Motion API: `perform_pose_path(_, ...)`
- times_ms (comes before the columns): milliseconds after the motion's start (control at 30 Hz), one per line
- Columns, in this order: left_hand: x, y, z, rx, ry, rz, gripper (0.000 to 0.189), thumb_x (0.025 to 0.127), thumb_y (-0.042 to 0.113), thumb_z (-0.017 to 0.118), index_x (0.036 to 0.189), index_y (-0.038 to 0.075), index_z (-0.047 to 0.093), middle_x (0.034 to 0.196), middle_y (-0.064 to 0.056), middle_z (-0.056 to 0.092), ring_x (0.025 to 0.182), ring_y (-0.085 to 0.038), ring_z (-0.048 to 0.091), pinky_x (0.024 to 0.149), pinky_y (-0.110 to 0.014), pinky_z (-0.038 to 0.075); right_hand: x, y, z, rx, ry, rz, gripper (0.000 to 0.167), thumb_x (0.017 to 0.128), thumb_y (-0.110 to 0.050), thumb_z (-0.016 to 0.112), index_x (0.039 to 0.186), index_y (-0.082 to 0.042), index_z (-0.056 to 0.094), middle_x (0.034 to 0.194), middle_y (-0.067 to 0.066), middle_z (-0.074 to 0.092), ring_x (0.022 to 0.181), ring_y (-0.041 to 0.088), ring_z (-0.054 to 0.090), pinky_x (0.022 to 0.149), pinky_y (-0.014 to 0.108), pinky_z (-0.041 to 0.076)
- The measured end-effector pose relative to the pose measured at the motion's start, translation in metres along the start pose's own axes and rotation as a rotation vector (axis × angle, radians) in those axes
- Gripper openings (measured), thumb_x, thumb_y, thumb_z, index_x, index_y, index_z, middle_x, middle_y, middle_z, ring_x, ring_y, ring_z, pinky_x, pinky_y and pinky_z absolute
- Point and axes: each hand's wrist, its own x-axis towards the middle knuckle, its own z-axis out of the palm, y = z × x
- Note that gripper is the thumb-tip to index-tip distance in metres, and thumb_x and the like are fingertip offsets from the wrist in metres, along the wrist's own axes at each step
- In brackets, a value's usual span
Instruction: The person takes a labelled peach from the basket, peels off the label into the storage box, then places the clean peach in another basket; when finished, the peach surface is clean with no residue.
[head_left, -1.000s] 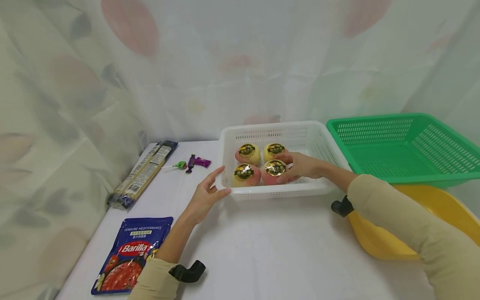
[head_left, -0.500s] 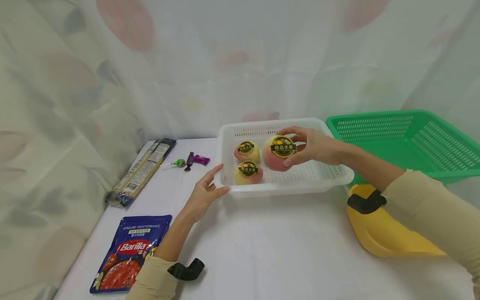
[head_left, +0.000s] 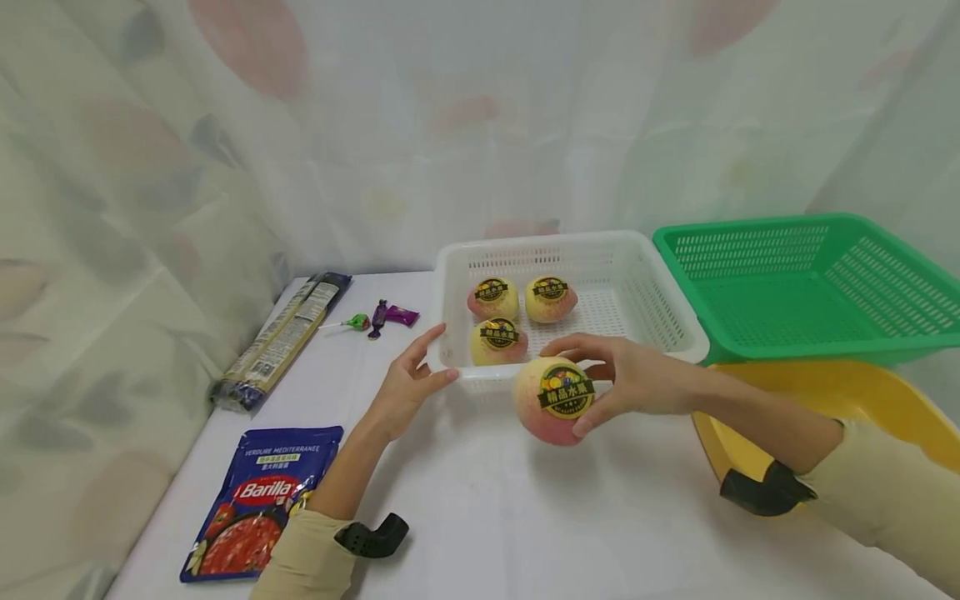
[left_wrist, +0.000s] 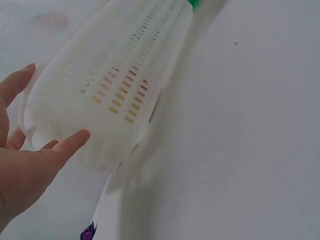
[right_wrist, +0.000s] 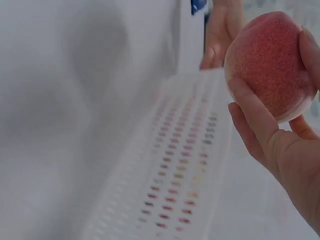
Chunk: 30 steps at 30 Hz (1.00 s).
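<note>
My right hand [head_left: 633, 379] holds a peach [head_left: 553, 402] with a black and gold label between thumb and fingers. It is lifted in front of the near wall of a white slotted basket [head_left: 660, 292]. In the right wrist view the peach's red side [right_wrist: 270, 65] faces the camera. Three more labelled peaches sit inside the basket: one back left [head_left: 492, 300], one back right [head_left: 551, 300] and one front left [head_left: 498, 343]. My left hand [head_left: 401, 387] touches the basket's left corner, its fingers and thumb spread; the thumb [left_wrist: 75, 142] lies against the wall.
A green basket [head_left: 772, 308] stands to the right, with a yellow basin [head_left: 832, 392] in front of it. On the left lie a blue Barilla pouch [head_left: 262, 500], a long pasta packet [head_left: 285, 342], a lollipop [head_left: 358, 322] and two purple-wrapped sweets [head_left: 402, 316].
My right hand has taken the front-right peach out of the white basket, lifting it, then bringing it toward me over the near rim. The left hand stays at the basket's corner.
</note>
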Motion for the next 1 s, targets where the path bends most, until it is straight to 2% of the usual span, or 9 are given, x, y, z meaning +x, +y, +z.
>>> perform_pose_path(100, 0.001, 0.001, 0.0, 0.003, -0.005, 0.005, 0.076, 0.088, 0.001, 0.066, 0.151, 0.018, 0.028, 0.157, -0.007, 0.015, 0.127, -0.038, 0.041, 0.097, -0.029, 0.045, -0.004, 0.01, 0.013, 0.058, -0.015, 0.043, 0.074, 0.073, -0.014, 0.084, 0.136, -0.014, 0.045, 0.132, 0.009, 0.046, 0.116, 0.03, 0.052, 0.089, 0.037, 0.052)
perform_pose_path(267, 0.001, 0.004, 0.0, -0.001, -0.004, 0.005, 0.076, 0.087, 0.001, 0.066, 0.151, 0.018, 0.028, 0.157, -0.007, 0.013, 0.128, -0.038, 0.04, 0.096, -0.028, 0.045, -0.006, 0.032, 0.03, 0.005, 0.037, 0.118, 0.073, 0.071, -0.023, 0.085, 0.133, -0.017, 0.048, 0.129, 0.003, 0.051, 0.116, 0.028, 0.051, 0.095, 0.037, 0.048)
perform_pose_path(433, 0.0, 0.004, 0.0, -0.02, 0.003, 0.002, 0.077, 0.087, -0.002, 0.065, 0.151, 0.016, 0.027, 0.157, -0.005, 0.014, 0.129, -0.04, 0.037, 0.096, -0.026, 0.045, -0.003, 0.056, 0.041, -0.018, 0.092, 0.09, 0.073, 0.068, -0.024, 0.088, 0.13, -0.014, 0.051, 0.125, 0.001, 0.054, 0.116, 0.025, 0.049, 0.101, 0.043, 0.042)
perform_pose_path(633, 0.0, 0.004, -0.002, 0.017, -0.006, 0.018, 0.076, 0.088, 0.002, 0.066, 0.151, 0.018, 0.027, 0.157, -0.004, 0.015, 0.128, -0.038, 0.039, 0.098, -0.03, 0.044, -0.003, 0.07, 0.05, -0.016, 0.105, 0.093, 0.075, 0.067, -0.024, 0.088, 0.131, -0.013, 0.05, 0.125, 0.002, 0.053, 0.112, 0.026, 0.052, 0.097, 0.039, 0.045)
perform_pose_path(700, 0.0, 0.005, -0.004, 0.05, 0.003, 0.05, 0.074, 0.09, 0.004, 0.065, 0.152, 0.017, 0.026, 0.156, -0.004, 0.016, 0.131, -0.034, 0.036, 0.101, -0.034, 0.042, -0.003, 0.071, 0.051, -0.012, 0.106, 0.096, 0.076, 0.068, -0.023, 0.088, 0.133, -0.012, 0.049, 0.127, 0.004, 0.052, 0.112, 0.029, 0.052, 0.096, 0.041, 0.046)
perform_pose_path(767, -0.001, 0.008, -0.006, 0.085, 0.044, 0.098, 0.072, 0.091, 0.007, 0.064, 0.152, 0.014, 0.025, 0.156, -0.005, 0.019, 0.135, -0.03, 0.032, 0.105, -0.038, 0.037, -0.004, 0.07, 0.051, -0.005, 0.103, 0.094, 0.076, 0.069, -0.021, 0.087, 0.133, -0.011, 0.048, 0.128, 0.005, 0.051, 0.113, 0.031, 0.052, 0.097, 0.044, 0.045)
perform_pose_path(867, -0.005, 0.016, -0.005, 0.114, 0.164, 0.202, 0.069, 0.092, 0.007, 0.063, 0.15, 0.01, 0.026, 0.153, -0.006, 0.025, 0.138, -0.024, 0.027, 0.107, -0.039, 0.035, -0.004, 0.07, 0.052, -0.003, 0.098, 0.087, 0.076, 0.069, -0.02, 0.087, 0.134, -0.01, 0.048, 0.128, 0.005, 0.051, 0.114, 0.032, 0.051, 0.098, 0.047, 0.043)
perform_pose_path(933, -0.01, 0.023, -0.002, 0.112, 0.243, 0.289, 0.067, 0.091, 0.005, 0.063, 0.148, 0.007, 0.029, 0.15, -0.006, 0.03, 0.137, -0.023, 0.029, 0.106, -0.037, 0.036, -0.004, 0.07, 0.052, -0.002, 0.097, 0.085, 0.076, 0.069, -0.02, 0.087, 0.134, -0.009, 0.048, 0.128, 0.005, 0.051, 0.115, 0.032, 0.05, 0.099, 0.047, 0.043)
perform_pose_path(1000, -0.016, 0.03, 0.005, 0.094, 0.283, 0.383, 0.063, 0.091, 0.003, 0.063, 0.146, 0.004, 0.032, 0.147, -0.005, 0.034, 0.135, -0.025, 0.033, 0.103, -0.034, 0.04, -0.004, 0.071, 0.053, 0.001, 0.098, 0.085, 0.076, 0.069, -0.021, 0.087, 0.134, -0.01, 0.048, 0.128, 0.005, 0.051, 0.115, 0.032, 0.05, 0.099, 0.046, 0.043)
